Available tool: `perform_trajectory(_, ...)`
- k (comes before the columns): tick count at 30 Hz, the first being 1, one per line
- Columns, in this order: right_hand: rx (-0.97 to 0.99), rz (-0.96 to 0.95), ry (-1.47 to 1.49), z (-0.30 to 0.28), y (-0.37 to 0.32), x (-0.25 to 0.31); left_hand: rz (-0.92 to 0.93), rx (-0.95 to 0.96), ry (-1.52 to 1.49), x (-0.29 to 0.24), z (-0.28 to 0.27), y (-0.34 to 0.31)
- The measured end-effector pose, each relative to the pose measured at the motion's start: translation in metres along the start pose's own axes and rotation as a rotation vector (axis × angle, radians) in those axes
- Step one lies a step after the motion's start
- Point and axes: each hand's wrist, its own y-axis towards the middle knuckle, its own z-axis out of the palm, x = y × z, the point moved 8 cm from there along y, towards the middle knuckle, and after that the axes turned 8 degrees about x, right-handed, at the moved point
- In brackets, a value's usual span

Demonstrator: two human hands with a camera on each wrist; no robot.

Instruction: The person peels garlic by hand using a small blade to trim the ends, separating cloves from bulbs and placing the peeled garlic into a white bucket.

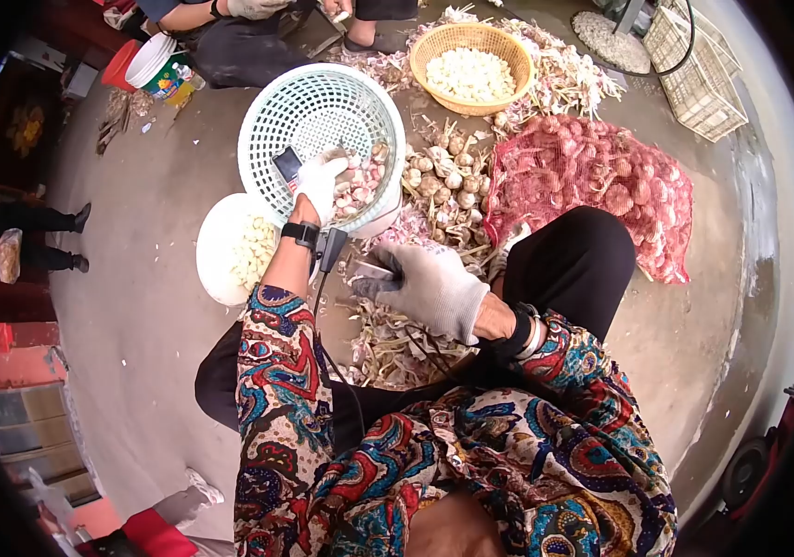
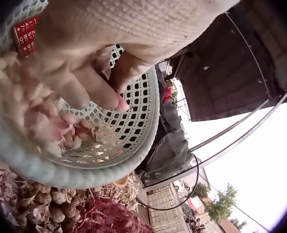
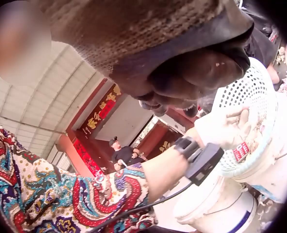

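My gloved left hand [image 1: 321, 181] reaches into a pale green mesh basket [image 1: 309, 97] holding loose pinkish garlic cloves [image 1: 357, 186]. Its thumb and finger pinch one small pink garlic clove [image 2: 122, 104] in the left wrist view. Beside that hand, a keypad phone [image 1: 287, 164] with red keys lies in the basket. My gloved right hand [image 1: 434, 286] is curled over the garlic skins [image 1: 406, 348], to the right of the basket. A small flat grey object [image 1: 371, 270] shows between its thumb and fingers; its kind is mostly hidden.
A white bucket [image 1: 214, 249] of peeled cloves stands left of the basket. Whole garlic bulbs [image 1: 448, 181] and a red mesh sack [image 1: 592, 186] of bulbs lie to the right. Beyond are a yellow basket [image 1: 422, 72] of peeled cloves and another seated person [image 1: 248, 46].
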Motion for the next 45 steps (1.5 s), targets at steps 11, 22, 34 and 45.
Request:
perform_trajectory(11,-0.263,0.083,0.289,-0.011,0.032,-0.024,0.0,0.466,-0.423,-0.01,0.08,-0.153)
perform_trajectory(22,-0.068,-0.071,0.493,0.012,0.031,0.014,0.116,0.404,-0.689,-0.001,0.05,-0.182)
perform_trajectory(34,-0.166,-0.25,0.444,0.008,0.03,0.022,0.198,0.341,-0.585,-0.013,0.043,-0.212)
perform_trajectory(45,-0.168,-0.272,0.022,0.013,0.02,0.025,0.083,0.275,-0.779,-0.002,0.032,-0.212)
